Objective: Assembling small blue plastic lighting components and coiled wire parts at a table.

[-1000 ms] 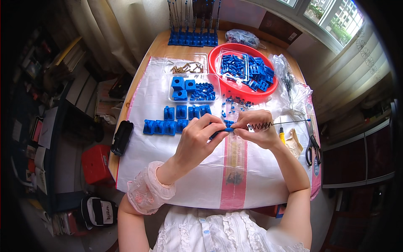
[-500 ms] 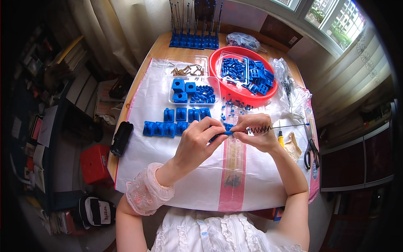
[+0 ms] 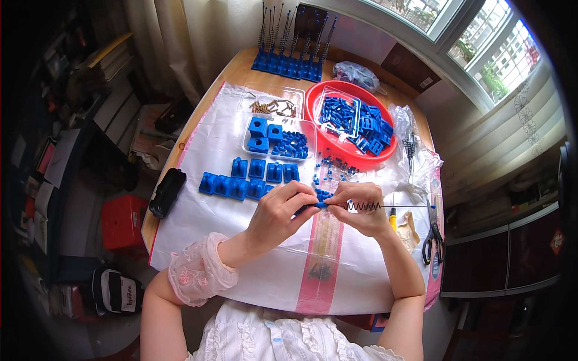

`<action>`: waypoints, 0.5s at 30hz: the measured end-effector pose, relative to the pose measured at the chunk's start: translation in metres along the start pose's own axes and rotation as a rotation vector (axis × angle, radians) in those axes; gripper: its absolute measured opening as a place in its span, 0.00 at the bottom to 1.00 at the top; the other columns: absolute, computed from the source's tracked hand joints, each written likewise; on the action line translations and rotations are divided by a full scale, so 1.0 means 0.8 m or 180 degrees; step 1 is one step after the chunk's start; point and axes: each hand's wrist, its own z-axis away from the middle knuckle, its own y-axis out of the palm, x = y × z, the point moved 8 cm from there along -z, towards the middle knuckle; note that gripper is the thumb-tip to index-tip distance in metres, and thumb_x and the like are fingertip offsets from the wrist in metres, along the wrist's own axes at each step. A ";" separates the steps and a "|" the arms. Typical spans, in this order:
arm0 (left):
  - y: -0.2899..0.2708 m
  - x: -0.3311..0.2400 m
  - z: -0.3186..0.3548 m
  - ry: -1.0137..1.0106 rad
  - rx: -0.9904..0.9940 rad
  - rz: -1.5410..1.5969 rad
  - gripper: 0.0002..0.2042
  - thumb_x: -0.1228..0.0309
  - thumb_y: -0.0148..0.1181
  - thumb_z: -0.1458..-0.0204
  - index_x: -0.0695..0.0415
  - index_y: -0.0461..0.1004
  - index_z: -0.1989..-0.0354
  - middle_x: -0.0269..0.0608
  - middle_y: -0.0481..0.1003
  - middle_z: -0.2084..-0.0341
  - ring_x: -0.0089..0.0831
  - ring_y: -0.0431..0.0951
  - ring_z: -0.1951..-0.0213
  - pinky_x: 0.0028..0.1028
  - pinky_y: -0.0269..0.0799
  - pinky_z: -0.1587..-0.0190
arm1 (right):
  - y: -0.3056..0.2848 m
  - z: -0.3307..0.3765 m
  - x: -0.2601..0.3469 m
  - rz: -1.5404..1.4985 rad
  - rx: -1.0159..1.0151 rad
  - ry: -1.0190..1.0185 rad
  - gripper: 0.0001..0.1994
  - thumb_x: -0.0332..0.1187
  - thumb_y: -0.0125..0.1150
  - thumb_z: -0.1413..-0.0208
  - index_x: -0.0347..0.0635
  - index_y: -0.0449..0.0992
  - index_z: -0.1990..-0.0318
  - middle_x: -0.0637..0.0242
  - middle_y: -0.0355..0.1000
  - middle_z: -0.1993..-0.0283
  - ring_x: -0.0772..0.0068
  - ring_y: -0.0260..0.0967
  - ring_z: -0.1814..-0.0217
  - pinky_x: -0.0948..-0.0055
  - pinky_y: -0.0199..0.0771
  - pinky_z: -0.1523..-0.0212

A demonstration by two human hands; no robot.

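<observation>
Two hands at work above the counter [image 3: 198, 135]: left hand [image 3: 278, 212] pinched on a small blue plastic piece [image 3: 317, 206]; right hand [image 3: 361, 207] clamped on a thin rod with coil spring [image 3: 385, 206], touching that piece. Red basin [image 3: 313, 114] of blue parts behind.

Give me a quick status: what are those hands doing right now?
Left hand pinching small blue piece. Right hand gripping rod with spring. Blue blocks lie beyond the hands, apart from them.

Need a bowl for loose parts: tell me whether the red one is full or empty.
Partly full. The red bowl holds a heap of blue plastic parts and a clear tray of more.
</observation>
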 end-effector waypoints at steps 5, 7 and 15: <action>0.003 0.003 0.003 -0.0016 -0.0010 0.0002 0.09 0.76 0.74 0.50 0.59 0.79 0.63 0.40 0.78 0.63 0.37 0.81 0.65 0.32 0.78 0.64 | 0.001 0.000 0.001 0.0054 0.0005 0.0022 0.06 0.18 0.70 0.52 0.35 0.86 0.66 0.65 0.77 0.75 0.77 0.70 0.73 0.74 0.66 0.70; 0.005 0.006 0.005 -0.0090 0.0002 0.0006 0.09 0.76 0.74 0.50 0.59 0.79 0.63 0.40 0.78 0.64 0.37 0.81 0.65 0.32 0.78 0.64 | 0.002 0.000 0.000 0.0021 0.0015 0.0045 0.06 0.18 0.70 0.52 0.34 0.86 0.66 0.65 0.77 0.74 0.77 0.71 0.72 0.74 0.66 0.70; 0.011 0.015 0.008 -0.0236 0.0058 0.0122 0.09 0.76 0.73 0.50 0.59 0.79 0.63 0.40 0.78 0.64 0.36 0.81 0.65 0.32 0.77 0.66 | 0.002 0.000 -0.009 -0.0026 0.0087 0.0135 0.05 0.18 0.70 0.52 0.34 0.85 0.66 0.65 0.77 0.73 0.76 0.71 0.70 0.74 0.68 0.68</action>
